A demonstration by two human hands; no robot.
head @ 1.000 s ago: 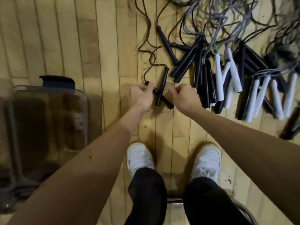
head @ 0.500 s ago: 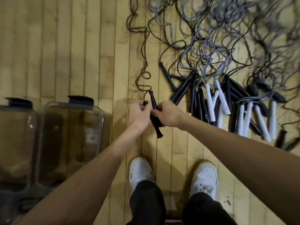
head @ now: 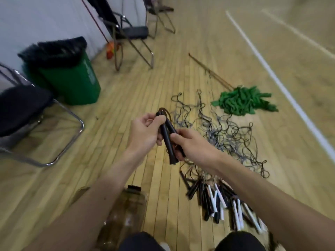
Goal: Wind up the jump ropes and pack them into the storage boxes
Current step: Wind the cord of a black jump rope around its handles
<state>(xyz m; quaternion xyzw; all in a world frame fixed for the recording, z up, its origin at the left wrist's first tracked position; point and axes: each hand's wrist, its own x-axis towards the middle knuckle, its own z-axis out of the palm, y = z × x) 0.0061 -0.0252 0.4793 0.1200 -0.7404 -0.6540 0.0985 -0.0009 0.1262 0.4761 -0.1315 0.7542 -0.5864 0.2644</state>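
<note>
Both hands hold one black jump rope (head: 167, 137) up in front of me, its two handles side by side. My left hand (head: 145, 132) grips the upper ends where the cord comes out. My right hand (head: 192, 144) grips the lower part of the handles. The cord trails down to the tangled pile of rope cords (head: 223, 134) on the floor. More black and white handles (head: 219, 203) lie in a row at the lower right. A clear plastic storage box (head: 126, 214) stands on the floor beneath my left forearm.
A green bin with a black bag (head: 70, 77) stands at the left by the wall. A folding chair (head: 27, 113) is at the far left, two more chairs (head: 130, 31) at the back. A green mop (head: 243, 102) lies beyond the ropes. My knees show at the bottom edge.
Both hands have lifted the black rope's handles off the floor and brought them together. My view has swung up from the floor to the room.
</note>
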